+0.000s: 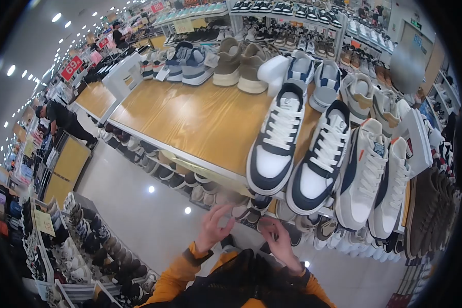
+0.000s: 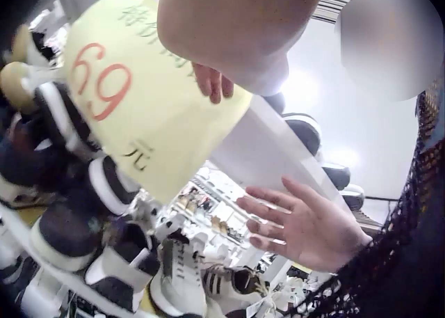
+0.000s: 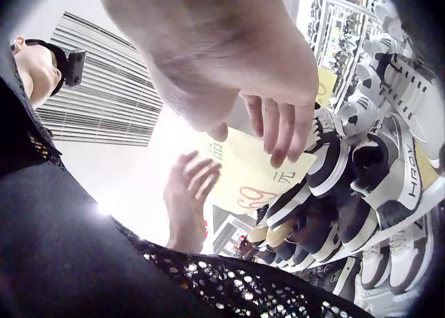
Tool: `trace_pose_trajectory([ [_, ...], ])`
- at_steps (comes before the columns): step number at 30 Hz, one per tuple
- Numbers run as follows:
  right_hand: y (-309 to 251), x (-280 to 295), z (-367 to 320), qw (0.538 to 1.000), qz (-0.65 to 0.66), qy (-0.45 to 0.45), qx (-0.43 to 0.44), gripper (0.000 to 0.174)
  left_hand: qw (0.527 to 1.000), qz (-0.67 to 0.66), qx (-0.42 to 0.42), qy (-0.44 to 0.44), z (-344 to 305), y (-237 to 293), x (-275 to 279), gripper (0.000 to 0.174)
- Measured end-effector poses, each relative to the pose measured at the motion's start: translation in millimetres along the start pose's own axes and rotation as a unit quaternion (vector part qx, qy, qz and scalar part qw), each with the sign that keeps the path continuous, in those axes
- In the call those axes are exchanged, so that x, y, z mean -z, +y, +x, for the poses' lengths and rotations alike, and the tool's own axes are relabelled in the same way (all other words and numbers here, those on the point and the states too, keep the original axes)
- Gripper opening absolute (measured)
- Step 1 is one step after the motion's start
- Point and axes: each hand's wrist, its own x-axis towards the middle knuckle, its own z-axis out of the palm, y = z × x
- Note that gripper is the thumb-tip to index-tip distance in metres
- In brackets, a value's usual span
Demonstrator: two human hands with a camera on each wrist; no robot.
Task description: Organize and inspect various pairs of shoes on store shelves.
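Observation:
Both hands hang in front of the body, below the table's front edge, holding nothing. In the head view the left hand (image 1: 214,228) has loosely bent, spread fingers; the right hand (image 1: 281,241) is to its right, fingers relaxed, with a space between the two. Nearest beyond them on the wooden table (image 1: 185,123) stand a pair of navy and white sneakers, the left shoe (image 1: 277,138) and the right shoe (image 1: 321,159), toes over the front edge. Beside them is a cream pair (image 1: 362,174). A yellow price sign (image 2: 132,88) hangs close to the hands in the wrist views.
More shoes (image 1: 236,66) line the table's back, and shelves of shoes (image 1: 179,179) run beneath it. A lower shoe rack (image 1: 92,241) stands at left across the shiny floor (image 1: 128,190). A person in black (image 1: 64,120) bends over a display at far left.

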Motion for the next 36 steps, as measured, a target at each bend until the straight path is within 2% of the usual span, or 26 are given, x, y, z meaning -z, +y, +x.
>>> trace_pose_trajectory([
  [2,4,-13,8,1.0,0.007,0.007,0.003,0.033,0.98,0.025,0.165,-0.11,-16,-13,7,0.043],
  [3,3,-31,18,0.999,-0.024,-0.023,0.034,0.033,0.964,0.036,0.247,-0.093,-23,-31,14,0.037],
  [4,3,-32,26,0.994,-0.052,-0.064,0.073,0.034,0.964,0.036,0.248,-0.094,-24,-35,12,0.037],
  [5,9,-41,35,0.99,-0.055,-0.075,0.104,0.035,0.95,-0.016,0.31,-0.04,-25,-47,13,0.035],
  [6,9,-67,47,0.992,-0.058,-0.059,0.092,0.035,0.925,-0.074,0.372,0.004,-26,-69,25,0.034],
  [8,3,-82,72,0.995,-0.032,-0.079,0.055,0.038,0.936,-0.063,0.344,0.026,-20,-84,30,0.034],
  [9,-2,-107,91,0.997,-0.03,-0.05,0.05,0.038,0.949,-0.062,0.307,0.036,-12,-112,45,0.034],
  [12,-1,-128,131,0.995,-0.048,0.085,0.011,0.044,0.937,-0.109,0.332,0.002,-11,-146,57,0.034],
  [14,-21,-135,137,0.993,-0.006,0.118,-0.007,0.043,0.941,-0.108,0.32,0.002,-3,-141,61,0.031],
  [15,-20,-143,145,0.99,-0.014,0.141,-0.013,0.043,0.93,-0.149,0.326,-0.077,3,-151,67,0.03],
  [16,-9,-145,150,0.976,-0.083,0.192,0.056,0.044,0.916,-0.169,0.335,-0.144,1,-148,71,0.029],
  [17,8,-148,157,0.948,-0.153,0.25,0.122,0.044,0.916,-0.173,0.32,-0.169,-13,-160,60,0.03],
  [18,42,-148,162,0.953,-0.08,0.278,0.086,0.041,0.917,-0.191,0.301,-0.176,-7,-167,50,0.03],
  [20,56,-146,158,0.937,-0.16,0.303,0.061,0.052,0.867,-0.255,0.332,-0.271,-14,-156,36,0.043],
  [21,65,-147,165,0.94,-0.031,0.334,0.057,0.064,0.877,-0.262,0.293,-0.278,-4,-167,20,0.052],
  [22,86,-146,159,0.948,-0.016,0.316,0.025,0.07,0.875,-0.258,0.291,-0.287,-30,-160,18,0.061],
  [24,76,-153,161,0.931,0.12,0.343,-0.021,0.066,0.85,-0.296,0.266,-0.346,-36,-169,7,0.072],
  [25,82,-154,160,0.919,0.194,0.338,-0.051,0.065,0.857,-0.284,0.24,-0.356,-38,-172,3,0.073],
  [26,83,-152,159,0.908,0.241,0.331,-0.092,0.058,0.864,-0.272,0.216,-0.366,-34,-170,2,0.074],
  [28,80,-152,161,0.888,0.262,0.352,-0.136,0.045,0.859,-0.248,0.222,-0.388,-37,-173,-2,0.077],
  [29,81,-147,163,0.888,0.261,0.357,-0.125,0.045,0.855,-0.264,0.219,-0.388,-42,-179,-9,0.079],
  [31,81,-137,164,0.859,0.434,0.243,-0.122,0.039,0.846,-0.283,0.211,-0.4,-47,-186,-20,0.085],
  [36,108,-118,162,0.851,0.449,0.229,-0.145,0.034,0.864,-0.264,0.203,-0.379,-45,-169,-28,0.086],
])
